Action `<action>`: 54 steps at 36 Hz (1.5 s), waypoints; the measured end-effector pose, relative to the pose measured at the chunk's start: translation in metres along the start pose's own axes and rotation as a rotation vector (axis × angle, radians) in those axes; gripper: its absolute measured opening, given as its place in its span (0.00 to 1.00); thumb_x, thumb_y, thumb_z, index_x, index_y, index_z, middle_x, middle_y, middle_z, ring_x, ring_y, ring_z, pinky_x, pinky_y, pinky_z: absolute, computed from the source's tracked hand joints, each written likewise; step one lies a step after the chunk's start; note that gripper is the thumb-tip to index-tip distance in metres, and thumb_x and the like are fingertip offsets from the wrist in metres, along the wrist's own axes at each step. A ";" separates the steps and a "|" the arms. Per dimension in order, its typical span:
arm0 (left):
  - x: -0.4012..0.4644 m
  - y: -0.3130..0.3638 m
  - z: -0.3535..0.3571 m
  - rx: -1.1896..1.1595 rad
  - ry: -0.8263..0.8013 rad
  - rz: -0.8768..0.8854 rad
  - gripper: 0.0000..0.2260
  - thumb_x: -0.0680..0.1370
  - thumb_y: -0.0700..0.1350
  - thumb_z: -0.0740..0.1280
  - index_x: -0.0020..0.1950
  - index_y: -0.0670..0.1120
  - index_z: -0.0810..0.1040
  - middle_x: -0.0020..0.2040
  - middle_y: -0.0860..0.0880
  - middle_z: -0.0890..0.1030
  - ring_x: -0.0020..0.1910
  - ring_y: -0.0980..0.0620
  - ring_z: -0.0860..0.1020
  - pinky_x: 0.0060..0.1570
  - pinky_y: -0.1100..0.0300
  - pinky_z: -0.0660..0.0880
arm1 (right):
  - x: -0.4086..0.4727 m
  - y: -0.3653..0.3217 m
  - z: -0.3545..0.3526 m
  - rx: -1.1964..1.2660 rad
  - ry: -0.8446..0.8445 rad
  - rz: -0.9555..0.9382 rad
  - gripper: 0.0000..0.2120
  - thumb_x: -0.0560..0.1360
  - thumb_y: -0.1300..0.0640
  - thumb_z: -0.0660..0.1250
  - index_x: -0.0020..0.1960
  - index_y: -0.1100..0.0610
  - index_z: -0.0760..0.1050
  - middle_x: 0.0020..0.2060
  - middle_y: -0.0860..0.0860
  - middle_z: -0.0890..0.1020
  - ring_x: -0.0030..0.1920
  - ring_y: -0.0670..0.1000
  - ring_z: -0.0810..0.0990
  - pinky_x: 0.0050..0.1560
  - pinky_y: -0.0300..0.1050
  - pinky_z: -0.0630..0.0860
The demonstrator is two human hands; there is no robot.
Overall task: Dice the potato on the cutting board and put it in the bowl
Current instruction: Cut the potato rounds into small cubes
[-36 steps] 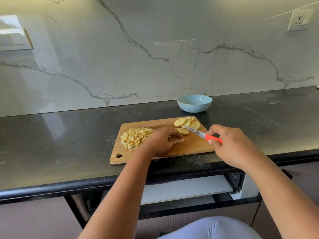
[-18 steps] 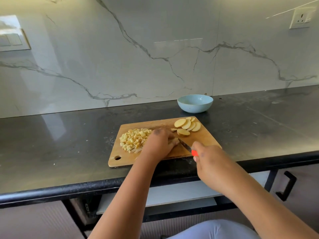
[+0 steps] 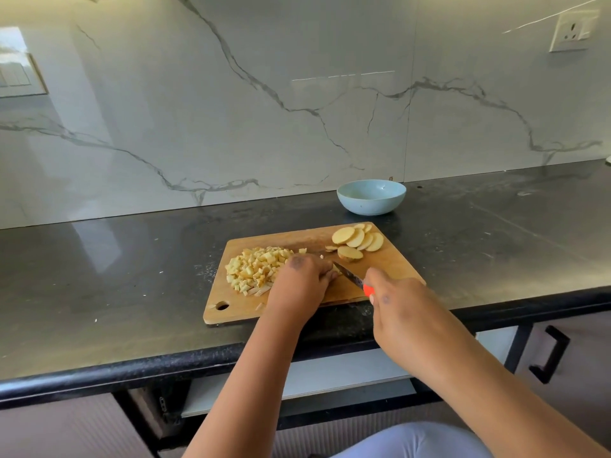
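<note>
Your left hand (image 3: 299, 285) sits curled on the middle of the cutting board (image 3: 393, 269), fingers bent down over a piece of potato that is mostly hidden beneath them. Your right hand (image 3: 401, 312) has its fingers wrapped round the orange handle of the knife (image 3: 350, 276), whose blade angles in to meet the left fingertips. The diced potato (image 3: 256, 268) is heaped just left of your left hand, touching it. The potato slices (image 3: 358, 240) fan out at the board's far right corner, beyond the blade. The light blue bowl (image 3: 371, 197) stands on the dark table (image 3: 115, 259) behind the board, apart from it. A wall socket (image 3: 573, 31) sits upper right.
</note>
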State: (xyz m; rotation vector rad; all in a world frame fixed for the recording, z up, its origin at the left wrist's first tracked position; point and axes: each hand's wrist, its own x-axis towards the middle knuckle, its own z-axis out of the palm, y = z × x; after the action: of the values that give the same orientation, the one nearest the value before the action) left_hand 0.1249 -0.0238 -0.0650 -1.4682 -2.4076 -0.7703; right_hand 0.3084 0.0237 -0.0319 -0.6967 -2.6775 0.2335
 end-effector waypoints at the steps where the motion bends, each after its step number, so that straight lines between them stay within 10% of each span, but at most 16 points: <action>1: 0.000 -0.001 0.001 -0.010 0.007 0.012 0.12 0.81 0.49 0.63 0.52 0.44 0.83 0.49 0.49 0.83 0.47 0.51 0.78 0.51 0.57 0.75 | 0.000 -0.001 0.000 -0.006 0.010 0.004 0.08 0.80 0.62 0.57 0.55 0.51 0.65 0.31 0.47 0.69 0.27 0.45 0.68 0.24 0.38 0.59; 16: 0.001 -0.001 0.000 -0.049 -0.028 0.017 0.12 0.81 0.48 0.64 0.57 0.45 0.83 0.55 0.48 0.81 0.54 0.51 0.77 0.62 0.55 0.70 | 0.007 -0.005 0.015 0.007 -0.021 0.050 0.07 0.80 0.62 0.58 0.49 0.52 0.62 0.32 0.48 0.69 0.28 0.45 0.67 0.24 0.36 0.57; 22: 0.003 -0.001 -0.007 -0.121 -0.047 -0.028 0.11 0.78 0.49 0.68 0.58 0.48 0.84 0.57 0.51 0.83 0.56 0.53 0.78 0.59 0.61 0.72 | 0.024 -0.005 0.018 0.072 -0.049 0.094 0.06 0.79 0.62 0.60 0.51 0.52 0.68 0.36 0.47 0.72 0.36 0.47 0.74 0.30 0.39 0.70; 39: -0.008 0.002 -0.007 -0.145 0.044 -0.098 0.08 0.78 0.46 0.69 0.55 0.48 0.84 0.49 0.51 0.85 0.45 0.56 0.78 0.46 0.69 0.69 | 0.005 0.004 -0.005 0.064 -0.014 0.031 0.05 0.79 0.61 0.62 0.51 0.51 0.70 0.37 0.48 0.75 0.33 0.45 0.73 0.27 0.36 0.63; 46: -0.005 0.004 -0.009 -0.175 0.030 -0.103 0.08 0.78 0.44 0.70 0.54 0.45 0.85 0.52 0.49 0.85 0.53 0.52 0.80 0.57 0.62 0.72 | 0.019 -0.023 0.020 -0.018 -0.062 0.054 0.13 0.79 0.65 0.58 0.61 0.55 0.67 0.34 0.48 0.69 0.31 0.45 0.68 0.26 0.38 0.62; 54: -0.012 0.004 -0.009 -0.154 0.140 -0.136 0.12 0.75 0.50 0.73 0.56 0.47 0.84 0.50 0.52 0.84 0.45 0.58 0.75 0.48 0.67 0.72 | -0.002 -0.001 -0.018 0.023 -0.083 0.091 0.06 0.77 0.61 0.62 0.49 0.51 0.72 0.36 0.47 0.73 0.34 0.46 0.73 0.28 0.38 0.65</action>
State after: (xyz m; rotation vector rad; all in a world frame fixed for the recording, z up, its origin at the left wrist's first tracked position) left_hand 0.1335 -0.0363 -0.0615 -1.2642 -2.4072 -1.0739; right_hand 0.3166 0.0230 -0.0158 -0.8197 -2.7195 0.3228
